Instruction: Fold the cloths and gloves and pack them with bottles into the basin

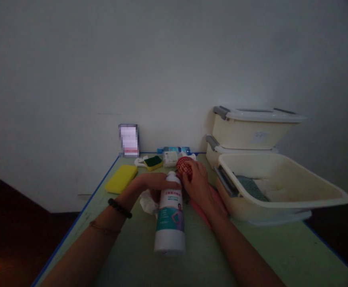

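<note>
My left hand (157,183) is closed round the upper part of a white plastic bottle (170,217), its thumb across the front below the neck. A teal and white label with red print covers the bottle, which leans with its base toward me. My right hand (196,179) curls its fingers over a round red object with a pale net-like pattern (184,164), just beyond the bottle's neck. Under my right wrist lies a pinkish-red cloth (202,209). A crumpled white piece, perhaps tissue (148,202), sits beside the bottle, partly behind my left hand.
On the green table (126,255) lie a yellow pad (121,179), a green-and-yellow sponge (153,163), a small clear pack (170,158) and a blue-labelled bottle (175,150). A phone (129,140) leans against the wall. At right, an uncovered cream bin (236,209) stands before stacked lidded boxes (246,129).
</note>
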`<act>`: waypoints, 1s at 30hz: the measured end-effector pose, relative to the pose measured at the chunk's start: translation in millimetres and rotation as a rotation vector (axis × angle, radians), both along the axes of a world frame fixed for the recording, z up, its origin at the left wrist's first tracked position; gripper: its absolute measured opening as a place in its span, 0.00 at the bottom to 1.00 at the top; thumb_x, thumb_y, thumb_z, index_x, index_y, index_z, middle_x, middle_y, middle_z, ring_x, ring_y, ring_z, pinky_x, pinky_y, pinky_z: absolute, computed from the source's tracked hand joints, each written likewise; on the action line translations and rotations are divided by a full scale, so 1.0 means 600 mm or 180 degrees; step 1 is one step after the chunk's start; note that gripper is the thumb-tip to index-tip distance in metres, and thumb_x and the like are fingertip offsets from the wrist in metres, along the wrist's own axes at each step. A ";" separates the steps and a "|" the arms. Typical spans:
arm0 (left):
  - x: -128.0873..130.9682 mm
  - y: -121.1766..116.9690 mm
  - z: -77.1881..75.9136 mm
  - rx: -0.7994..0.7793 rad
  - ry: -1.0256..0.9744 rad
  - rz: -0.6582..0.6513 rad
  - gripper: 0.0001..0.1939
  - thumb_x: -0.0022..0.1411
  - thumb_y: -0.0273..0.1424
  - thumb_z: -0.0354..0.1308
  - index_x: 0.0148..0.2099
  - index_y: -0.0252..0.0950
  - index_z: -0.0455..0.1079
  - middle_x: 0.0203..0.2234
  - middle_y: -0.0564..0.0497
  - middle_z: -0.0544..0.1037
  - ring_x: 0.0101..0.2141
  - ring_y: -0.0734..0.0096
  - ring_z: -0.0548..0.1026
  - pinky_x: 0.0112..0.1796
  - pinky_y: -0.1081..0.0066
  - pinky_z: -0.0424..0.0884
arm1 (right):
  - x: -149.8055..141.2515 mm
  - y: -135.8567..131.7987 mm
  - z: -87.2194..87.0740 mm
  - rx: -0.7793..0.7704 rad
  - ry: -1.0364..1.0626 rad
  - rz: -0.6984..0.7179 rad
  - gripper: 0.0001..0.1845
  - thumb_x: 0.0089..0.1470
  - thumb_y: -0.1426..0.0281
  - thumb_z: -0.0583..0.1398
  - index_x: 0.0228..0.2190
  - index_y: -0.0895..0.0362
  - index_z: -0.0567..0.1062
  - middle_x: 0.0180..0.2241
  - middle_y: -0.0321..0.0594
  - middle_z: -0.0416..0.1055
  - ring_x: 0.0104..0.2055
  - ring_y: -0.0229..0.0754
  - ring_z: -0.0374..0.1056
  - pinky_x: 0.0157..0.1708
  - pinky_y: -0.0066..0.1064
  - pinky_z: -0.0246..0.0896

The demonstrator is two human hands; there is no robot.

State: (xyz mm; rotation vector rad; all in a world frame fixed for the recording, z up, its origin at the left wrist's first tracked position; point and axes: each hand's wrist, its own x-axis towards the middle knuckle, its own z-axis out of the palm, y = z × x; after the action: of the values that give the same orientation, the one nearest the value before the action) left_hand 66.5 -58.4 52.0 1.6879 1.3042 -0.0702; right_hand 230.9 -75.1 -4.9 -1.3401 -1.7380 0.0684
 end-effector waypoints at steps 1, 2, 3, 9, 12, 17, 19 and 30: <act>-0.002 0.001 -0.001 -0.0004 -0.0011 0.0015 0.25 0.51 0.50 0.55 0.37 0.31 0.69 0.31 0.38 0.80 0.27 0.54 0.79 0.24 0.64 0.74 | 0.000 0.000 0.000 -0.0005 0.0031 0.0013 0.19 0.50 0.74 0.52 0.45 0.61 0.69 0.46 0.52 0.66 0.50 0.51 0.59 0.52 0.48 0.55; -0.003 0.001 -0.003 0.0001 -0.0032 0.0030 0.25 0.50 0.50 0.55 0.36 0.31 0.69 0.31 0.37 0.80 0.27 0.54 0.79 0.24 0.64 0.74 | -0.001 0.000 0.000 -0.0010 0.0071 0.0027 0.19 0.49 0.74 0.53 0.45 0.62 0.68 0.46 0.52 0.66 0.50 0.51 0.59 0.53 0.48 0.54; -0.005 0.002 -0.004 0.0011 -0.0062 0.0042 0.25 0.50 0.50 0.56 0.36 0.31 0.69 0.31 0.37 0.80 0.28 0.54 0.79 0.25 0.65 0.74 | -0.001 0.000 0.000 -0.0014 0.0119 0.0041 0.19 0.49 0.74 0.53 0.45 0.62 0.68 0.46 0.53 0.66 0.51 0.51 0.59 0.53 0.48 0.53; -0.021 0.004 0.011 0.0169 -0.0390 0.0154 0.24 0.49 0.45 0.57 0.42 0.32 0.66 0.37 0.38 0.79 0.33 0.55 0.79 0.26 0.66 0.74 | -0.001 -0.003 0.012 -0.0047 0.0629 0.0133 0.19 0.53 0.70 0.53 0.47 0.63 0.66 0.47 0.54 0.66 0.51 0.52 0.60 0.53 0.50 0.53; -0.041 0.000 0.041 0.0497 -0.0674 0.0239 0.26 0.49 0.42 0.57 0.48 0.33 0.63 0.42 0.39 0.77 0.40 0.56 0.77 0.31 0.67 0.74 | -0.005 -0.014 0.030 -0.0108 0.0945 0.0373 0.17 0.56 0.65 0.53 0.44 0.60 0.68 0.46 0.52 0.67 0.51 0.50 0.60 0.54 0.49 0.52; -0.078 -0.009 0.087 0.0969 -0.1083 0.0332 0.26 0.45 0.37 0.61 0.47 0.33 0.64 0.42 0.43 0.77 0.42 0.57 0.75 0.39 0.65 0.72 | -0.025 -0.040 0.052 -0.0690 0.1332 0.1416 0.21 0.62 0.57 0.44 0.44 0.55 0.69 0.43 0.45 0.71 0.45 0.42 0.68 0.44 0.37 0.64; -0.088 -0.008 0.092 0.1110 -0.1298 0.0388 0.24 0.45 0.35 0.62 0.45 0.33 0.66 0.40 0.45 0.78 0.40 0.58 0.76 0.39 0.66 0.72 | -0.031 -0.047 0.054 -0.1049 0.1387 0.1811 0.25 0.62 0.54 0.43 0.49 0.55 0.66 0.42 0.45 0.72 0.42 0.41 0.70 0.38 0.33 0.67; -0.086 -0.022 0.113 0.1413 -0.1599 0.0581 0.22 0.46 0.37 0.63 0.44 0.34 0.68 0.38 0.47 0.79 0.38 0.59 0.77 0.37 0.65 0.73 | -0.048 -0.066 0.050 -0.2192 0.2262 0.2166 0.31 0.37 0.59 0.69 0.42 0.54 0.68 0.42 0.42 0.73 0.43 0.46 0.70 0.44 0.42 0.65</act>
State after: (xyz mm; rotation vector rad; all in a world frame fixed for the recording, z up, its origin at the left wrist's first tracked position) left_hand 15.1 -71.6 119.9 1.7790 1.1253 0.7534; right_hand 202.1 -114.5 25.3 -0.9022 -1.4846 1.4460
